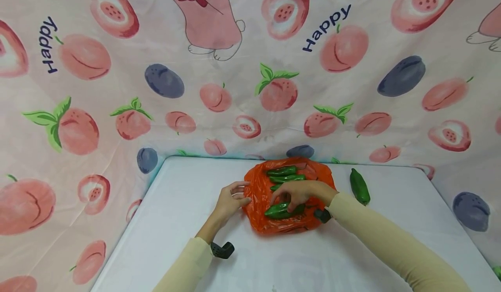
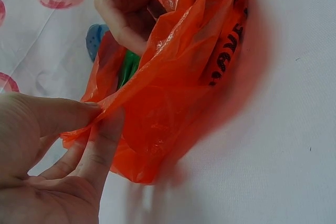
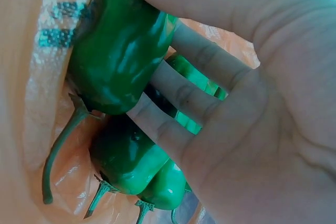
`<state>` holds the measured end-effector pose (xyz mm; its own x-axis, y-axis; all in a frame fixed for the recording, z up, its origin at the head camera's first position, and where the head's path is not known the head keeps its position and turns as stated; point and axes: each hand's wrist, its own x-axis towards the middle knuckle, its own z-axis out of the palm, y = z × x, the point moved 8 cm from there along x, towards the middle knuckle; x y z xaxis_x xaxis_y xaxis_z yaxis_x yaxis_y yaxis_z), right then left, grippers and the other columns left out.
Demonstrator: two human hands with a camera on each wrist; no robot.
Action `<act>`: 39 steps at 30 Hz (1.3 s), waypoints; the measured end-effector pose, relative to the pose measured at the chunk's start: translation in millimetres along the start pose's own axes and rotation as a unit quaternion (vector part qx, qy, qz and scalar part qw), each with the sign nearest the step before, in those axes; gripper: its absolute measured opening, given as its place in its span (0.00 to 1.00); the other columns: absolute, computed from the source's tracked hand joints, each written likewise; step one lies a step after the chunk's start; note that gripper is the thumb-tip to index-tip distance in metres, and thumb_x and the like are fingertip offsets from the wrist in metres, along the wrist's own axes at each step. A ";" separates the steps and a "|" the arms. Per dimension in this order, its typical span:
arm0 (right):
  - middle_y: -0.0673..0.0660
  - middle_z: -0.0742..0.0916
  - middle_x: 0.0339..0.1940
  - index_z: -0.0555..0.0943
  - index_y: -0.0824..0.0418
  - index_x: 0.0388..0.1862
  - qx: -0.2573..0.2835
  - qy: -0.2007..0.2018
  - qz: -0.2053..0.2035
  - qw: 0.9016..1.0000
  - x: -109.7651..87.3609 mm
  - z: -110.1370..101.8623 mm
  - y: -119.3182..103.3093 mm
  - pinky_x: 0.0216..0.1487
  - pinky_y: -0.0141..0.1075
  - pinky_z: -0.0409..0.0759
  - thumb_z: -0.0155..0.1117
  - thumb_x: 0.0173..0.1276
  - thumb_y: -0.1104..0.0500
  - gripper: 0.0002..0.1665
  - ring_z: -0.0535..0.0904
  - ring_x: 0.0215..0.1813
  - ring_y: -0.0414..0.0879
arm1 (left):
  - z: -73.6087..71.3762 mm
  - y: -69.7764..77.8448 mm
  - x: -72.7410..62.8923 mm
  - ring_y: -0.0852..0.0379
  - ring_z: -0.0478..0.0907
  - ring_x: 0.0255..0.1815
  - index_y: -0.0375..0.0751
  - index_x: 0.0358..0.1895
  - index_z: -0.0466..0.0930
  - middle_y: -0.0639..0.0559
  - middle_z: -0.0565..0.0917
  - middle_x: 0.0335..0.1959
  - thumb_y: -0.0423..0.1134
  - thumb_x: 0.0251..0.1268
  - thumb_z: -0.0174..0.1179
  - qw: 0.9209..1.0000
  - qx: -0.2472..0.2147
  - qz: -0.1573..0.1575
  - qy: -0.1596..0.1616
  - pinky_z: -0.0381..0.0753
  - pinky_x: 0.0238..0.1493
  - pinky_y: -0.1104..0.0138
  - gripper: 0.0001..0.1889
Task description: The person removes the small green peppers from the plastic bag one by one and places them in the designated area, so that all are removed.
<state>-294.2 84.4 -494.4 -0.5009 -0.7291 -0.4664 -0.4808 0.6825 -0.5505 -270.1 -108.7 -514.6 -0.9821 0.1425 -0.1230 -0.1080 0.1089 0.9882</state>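
An orange-red plastic bag (image 1: 256, 189) lies open on the white table, holding several green chili peppers (image 1: 287, 179). At the bag's left side, my left hand (image 1: 228, 203) pinches its edge between thumb and fingers, as the left wrist view shows. My right hand (image 1: 300, 191) reaches inside the bag and grips one large green pepper (image 3: 121, 51), thumb on one side and fingers on the other. That pepper's curved stem (image 3: 58, 150) points away from the palm. More peppers (image 3: 128, 156) lie beneath it, partly hidden by the fingers.
A single green pepper (image 1: 359, 186) lies on the table (image 1: 407, 213) to the right of the bag, beyond the right forearm. Behind the table hangs a fruit-print cloth (image 1: 242, 87). Black wrist devices (image 1: 222, 250) sit on both wrists.
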 end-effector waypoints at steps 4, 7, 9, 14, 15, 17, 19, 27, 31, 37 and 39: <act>0.41 0.83 0.48 0.85 0.37 0.56 -0.001 0.004 -0.002 1.000 -0.3 -1.1 -0.3 0.61 0.44 0.79 0.75 0.63 0.67 0.29 0.78 0.53 0.44 | -0.8 -2.1 0.2 0.53 0.85 0.41 0.39 0.64 0.79 0.39 0.80 0.56 0.22 0.64 0.66 1.000 0.001 -0.004 -0.001 0.87 0.44 0.65 0.25; 0.41 0.83 0.48 0.85 0.36 0.56 0.007 0.005 -0.005 1.000 -1.1 -2.3 -1.0 0.59 0.43 0.79 0.75 0.64 0.67 0.29 0.79 0.52 0.43 | -1.3 -2.7 -0.2 0.53 0.85 0.42 0.40 0.64 0.79 0.40 0.80 0.55 0.22 0.64 0.66 1.000 0.001 -0.010 0.001 0.87 0.44 0.64 0.25; 0.41 0.83 0.48 0.84 0.35 0.56 0.013 0.007 -0.009 1.000 -1.9 -4.1 -1.9 0.58 0.42 0.80 0.74 0.65 0.67 0.29 0.79 0.51 0.42 | -1.6 -2.4 -0.7 0.53 0.85 0.42 0.40 0.64 0.79 0.40 0.80 0.55 0.22 0.63 0.66 1.000 0.003 -0.010 0.000 0.87 0.44 0.64 0.25; 0.43 0.83 0.49 0.83 0.37 0.58 0.016 0.022 -0.019 0.999 -7.3 -11.1 -5.8 0.57 0.42 0.81 0.75 0.64 0.66 0.30 0.79 0.51 0.41 | -1.2 -0.7 -1.5 0.53 0.85 0.43 0.40 0.65 0.79 0.40 0.80 0.55 0.22 0.64 0.66 1.000 0.003 -0.007 -0.001 0.87 0.45 0.63 0.25; 0.44 0.83 0.50 0.83 0.39 0.59 0.019 0.024 -0.021 0.999 -8.5 -12.4 -6.4 0.57 0.42 0.81 0.74 0.64 0.66 0.30 0.79 0.51 0.42 | -1.2 -0.7 -1.6 0.53 0.85 0.43 0.41 0.65 0.79 0.40 0.80 0.55 0.22 0.65 0.66 1.000 0.003 -0.009 -0.001 0.87 0.45 0.64 0.25; 0.46 0.83 0.50 0.83 0.40 0.61 0.027 0.028 -0.024 0.999 -11.0 -15.1 -7.1 0.56 0.43 0.81 0.74 0.65 0.66 0.30 0.80 0.51 0.43 | -1.1 -0.4 -1.9 0.53 0.85 0.43 0.41 0.65 0.79 0.40 0.80 0.56 0.23 0.65 0.66 1.000 0.004 -0.008 -0.001 0.87 0.45 0.64 0.25; 0.47 0.83 0.50 0.82 0.41 0.62 0.034 0.032 -0.026 0.999 -13.1 -17.6 -6.6 0.56 0.44 0.81 0.73 0.66 0.66 0.29 0.80 0.52 0.45 | -1.0 -0.4 -2.1 0.52 0.85 0.43 0.41 0.65 0.79 0.40 0.80 0.56 0.23 0.65 0.66 1.000 0.006 -0.009 -0.001 0.87 0.45 0.64 0.25; 0.49 0.83 0.55 0.80 0.37 0.62 0.042 0.070 -0.022 0.996 -19.3 -30.2 -1.0 0.54 0.44 0.84 0.75 0.67 0.60 0.28 0.81 0.52 0.46 | 0.2 -0.9 -3.1 0.53 0.85 0.43 0.40 0.65 0.79 0.39 0.80 0.56 0.24 0.65 0.66 1.000 0.009 -0.007 -0.002 0.87 0.46 0.65 0.25; 0.53 0.84 0.54 0.80 0.42 0.62 0.062 0.092 -0.038 0.993 -23.3 -38.2 -3.5 0.50 0.45 0.85 0.75 0.67 0.60 0.27 0.83 0.48 0.48 | -0.1 0.9 -4.0 0.52 0.85 0.43 0.39 0.66 0.78 0.38 0.79 0.57 0.23 0.65 0.66 1.000 0.007 -0.003 -0.003 0.87 0.46 0.64 0.25; 0.56 0.85 0.54 0.81 0.45 0.61 0.069 0.127 -0.053 0.988 -29.3 -47.2 -6.9 0.51 0.46 0.85 0.75 0.67 0.59 0.25 0.84 0.49 0.50 | 0.1 2.8 -4.3 0.52 0.85 0.44 0.37 0.66 0.77 0.37 0.79 0.57 0.23 0.65 0.66 1.000 -0.002 -0.002 -0.003 0.87 0.46 0.64 0.26; 0.56 0.85 0.55 0.81 0.46 0.62 0.066 0.139 -0.060 0.986 -30.4 -50.1 -7.6 0.51 0.45 0.85 0.75 0.67 0.58 0.25 0.84 0.50 0.52 | 0.4 3.0 -4.3 0.52 0.85 0.43 0.36 0.67 0.77 0.36 0.79 0.57 0.22 0.65 0.65 1.000 -0.002 0.001 -0.004 0.87 0.45 0.64 0.26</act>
<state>-311.4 104.0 -441.4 -0.6329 -0.7495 -0.1942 -0.4595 0.5655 -0.6848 -266.1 -108.5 -511.1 -0.9809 0.1515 -0.1217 -0.1066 0.1041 0.9888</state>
